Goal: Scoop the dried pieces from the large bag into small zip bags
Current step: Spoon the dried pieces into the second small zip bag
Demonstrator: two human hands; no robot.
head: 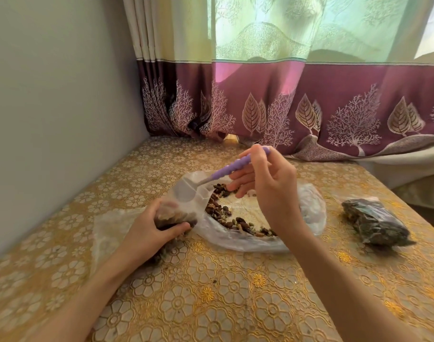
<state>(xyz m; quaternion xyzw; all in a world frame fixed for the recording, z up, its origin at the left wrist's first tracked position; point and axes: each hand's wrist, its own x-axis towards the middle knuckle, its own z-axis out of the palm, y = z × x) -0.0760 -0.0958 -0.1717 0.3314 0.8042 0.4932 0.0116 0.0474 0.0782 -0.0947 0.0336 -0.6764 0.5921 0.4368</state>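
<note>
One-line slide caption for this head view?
Left hand holds a small zip bag open while the right hand tips a purple-handled spoon into it over the large bag.

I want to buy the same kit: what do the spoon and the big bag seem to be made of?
The spoon has a lilac, bumpy, matte handle, probably silicone or soft plastic, and a pale bowl that looks like metal, though blur leaves it open. The big bag is thin, cloudy, see-through film that crinkles and slumps flat, likely soft polythene. The right hand holds the spoon.
</note>
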